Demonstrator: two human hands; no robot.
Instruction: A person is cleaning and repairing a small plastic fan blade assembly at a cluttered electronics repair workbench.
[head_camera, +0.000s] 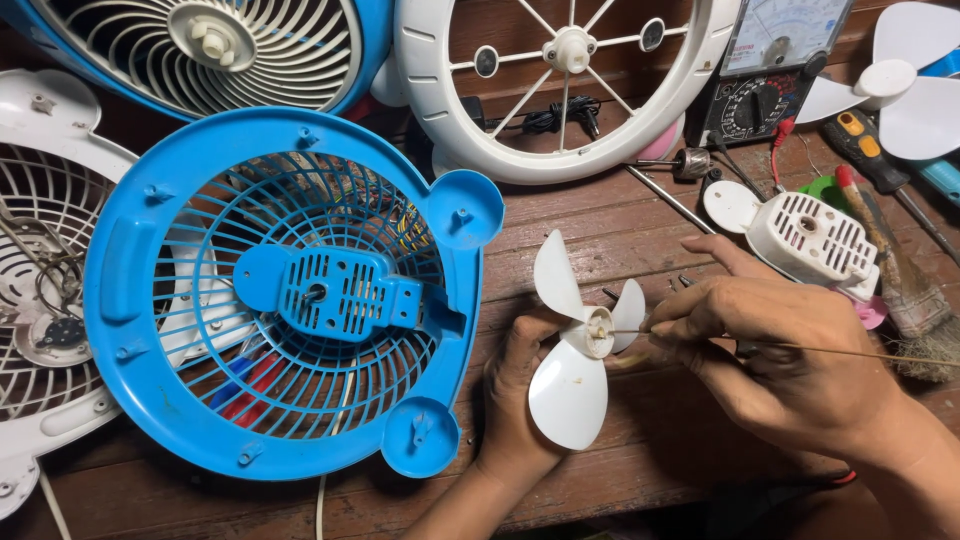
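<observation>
White plastic fan blade (572, 350), small, three-lobed, sits low centre of view above the wooden table (640, 470). Left hand (518, 400) comes up from the bottom edge and cups the blade from behind, fingers closed on it; most of the fingers are hidden by the lobes. Right hand (775, 350) enters from the right, thumb and forefinger pinched on a thin stick (800, 347). Stick runs from the right edge past the hand, tip touching the blade's hub (598, 330).

Just left of the blade: big blue fan grille (130, 300), round, lying flat on the table, blue motor bracket in its middle, small round feet on its rim. Something red and blue shows through its ribs, can't tell what. Further left, partly under it, a white grille (40, 160) with wires inside.

Behind the right hand: small white vented motor housing (812, 238), a white round cap (731, 206) touching it, pink piece (872, 310) beside. Paintbrush (895, 270) with a red handle lies at the right, bristles near the wrist. A few screws lie on the table between the blade and the housing.

Far edge: second blue fan body with white spiral grille (250, 50) top left, white ring guard with thin spokes (570, 60) top centre, black analog multimeter (770, 70) with a red lead, metal shaft (670, 195) in front of it, screwdriver (870, 150), another white fan blade (910, 90) top right.
</observation>
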